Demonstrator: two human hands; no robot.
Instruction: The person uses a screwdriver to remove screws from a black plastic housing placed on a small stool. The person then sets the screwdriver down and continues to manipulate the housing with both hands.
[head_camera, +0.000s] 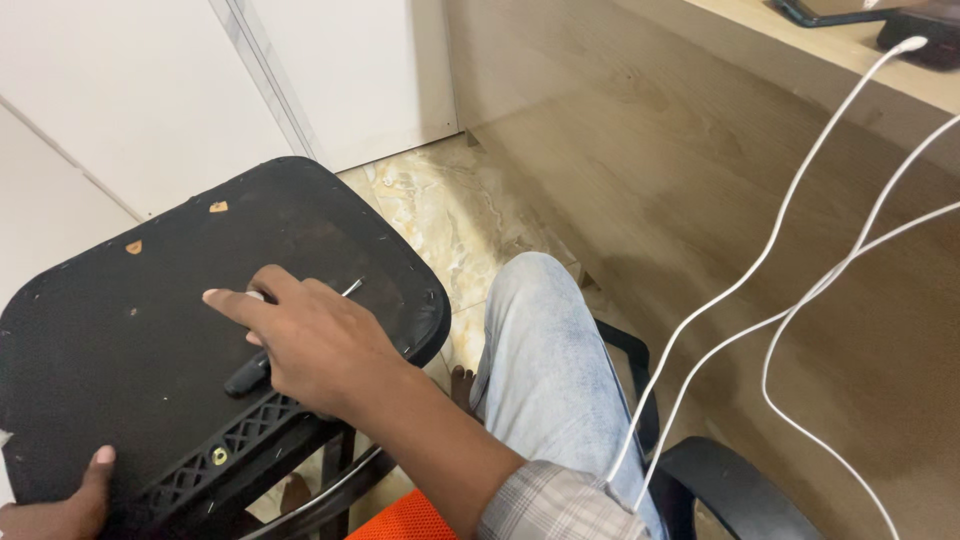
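An upturned black chair seat (150, 290) rests tilted at the lower left, its fabric underside facing up. My right hand (305, 340) lies on it, shut on a screwdriver (250, 373) with a black handle. Its thin metal shaft (352, 288) pokes out past my knuckles toward the seat's right edge. My forefinger stretches left along the seat. My left hand (60, 505) grips the seat's near left edge, thumb on top. A black ribbed plastic bracket (215, 455) with a brass bolt sits along the seat's near edge.
My leg in light jeans (545, 370) extends over a marble-patterned floor (450, 215). White cables (780, 270) hang from a wooden desk (820, 45) at the right. A black chair armrest (730, 485) sits at the bottom right, an orange mesh part (405, 520) below my arm. White cabinet doors (200, 80) stand behind.
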